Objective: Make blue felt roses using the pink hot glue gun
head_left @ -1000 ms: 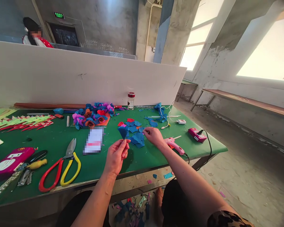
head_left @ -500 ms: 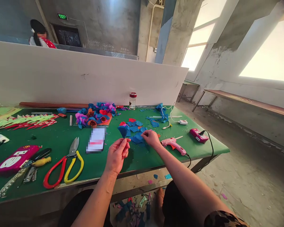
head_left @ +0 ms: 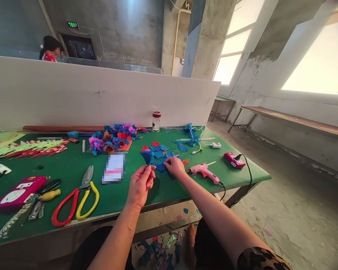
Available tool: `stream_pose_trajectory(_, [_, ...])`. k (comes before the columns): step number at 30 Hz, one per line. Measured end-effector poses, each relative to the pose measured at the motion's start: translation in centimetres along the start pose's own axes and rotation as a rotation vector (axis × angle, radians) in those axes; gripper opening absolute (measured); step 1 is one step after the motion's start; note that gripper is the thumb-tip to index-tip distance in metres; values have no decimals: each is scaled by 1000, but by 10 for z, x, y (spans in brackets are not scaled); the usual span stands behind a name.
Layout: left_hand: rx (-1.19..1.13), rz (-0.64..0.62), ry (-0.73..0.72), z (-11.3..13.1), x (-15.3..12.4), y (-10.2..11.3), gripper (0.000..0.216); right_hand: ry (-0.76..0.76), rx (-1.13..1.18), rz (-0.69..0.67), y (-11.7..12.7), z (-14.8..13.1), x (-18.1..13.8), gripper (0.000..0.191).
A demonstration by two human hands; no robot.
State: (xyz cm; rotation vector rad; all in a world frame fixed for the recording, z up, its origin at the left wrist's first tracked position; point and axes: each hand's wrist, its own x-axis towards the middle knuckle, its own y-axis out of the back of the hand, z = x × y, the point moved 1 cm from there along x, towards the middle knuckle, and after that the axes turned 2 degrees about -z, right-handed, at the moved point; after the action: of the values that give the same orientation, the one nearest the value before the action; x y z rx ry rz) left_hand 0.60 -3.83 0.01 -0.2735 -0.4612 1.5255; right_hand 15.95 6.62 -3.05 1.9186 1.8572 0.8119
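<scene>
My left hand (head_left: 140, 186) is raised over the green table (head_left: 73, 170), fingers pinched on a small blue rolled felt flower (head_left: 147, 156). My right hand (head_left: 174, 167) rests on a pile of cut blue felt petals (head_left: 161, 153), its fingertips pinched on one blue petal (head_left: 161, 167). Red and orange pieces lie among the blue ones. A pink glue gun (head_left: 205, 172) lies just right of my right hand.
Red and yellow shears (head_left: 77, 198), a pink power strip (head_left: 15, 189), keys and a small tool lie at the left. Finished felt flowers (head_left: 112, 137), a small jar (head_left: 156, 120) and a pink socket (head_left: 235, 160) sit further back. A person (head_left: 49, 48) shows behind the white partition.
My right hand has drawn back from the far side of the petal pile toward me and the left hand, dragging a blue petal. The left hand has stayed holding the flower.
</scene>
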Motion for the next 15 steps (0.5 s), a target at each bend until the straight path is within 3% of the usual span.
stream_pose_trajectory(5, [33,77,-24,0,2,2,29,-19,354,-24,24,2,-9,29])
stream_pose_trajectory(9, [133,144,3,2,1,-2,33,-66,679,-167,34,-4,-44,47])
stream_pose_trajectory(15, [234,16,119,-1,-5,-17,35,-144,959,-314,32,-10,-93,45])
